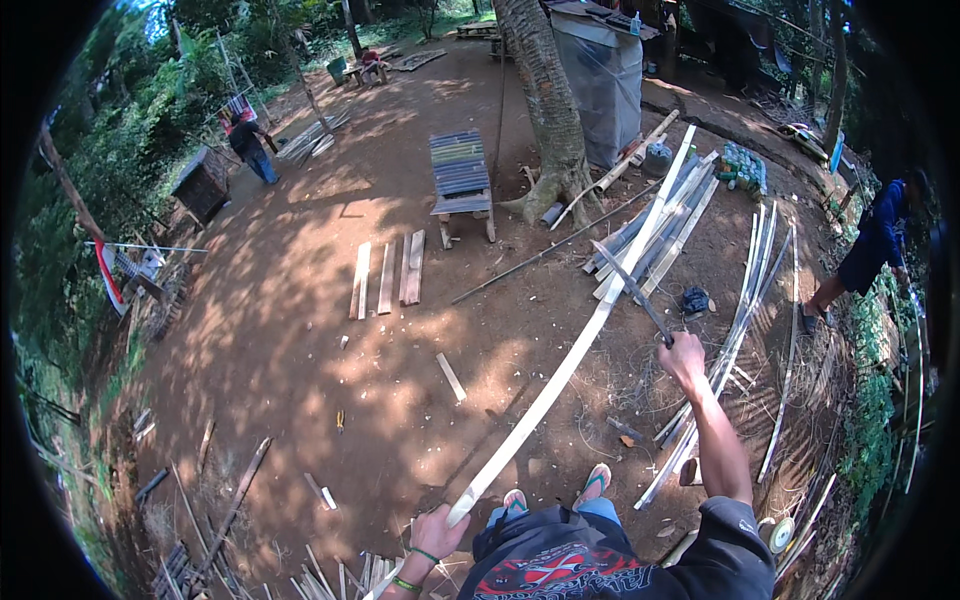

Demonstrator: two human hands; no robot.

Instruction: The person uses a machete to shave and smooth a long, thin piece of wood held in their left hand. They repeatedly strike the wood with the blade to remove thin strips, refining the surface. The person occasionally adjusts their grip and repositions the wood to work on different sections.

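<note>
My left hand (pixel 437 532), at the lower middle, is closed around the near end of a long pale bamboo strip (pixel 575 355). The strip slants away from me to the upper right, its far end over a pile of split bamboo. My right hand (pixel 683 360) grips the handle of a machete (pixel 635 290). Its dark blade points up and to the left, with its tip close to the strip; whether they touch I cannot tell. Past the machete lies the bamboo pile (pixel 680 235) on the dirt.
Long thin strips (pixel 745 315) lie along my right. Ahead stand a slatted bamboo chair (pixel 460 185) and a tree trunk (pixel 545 90); short boards (pixel 387 278) lie left of them. Pliers (pixel 340 421) rest on the ground. One person (pixel 875 240) stands at right, another (pixel 250 145) at far left.
</note>
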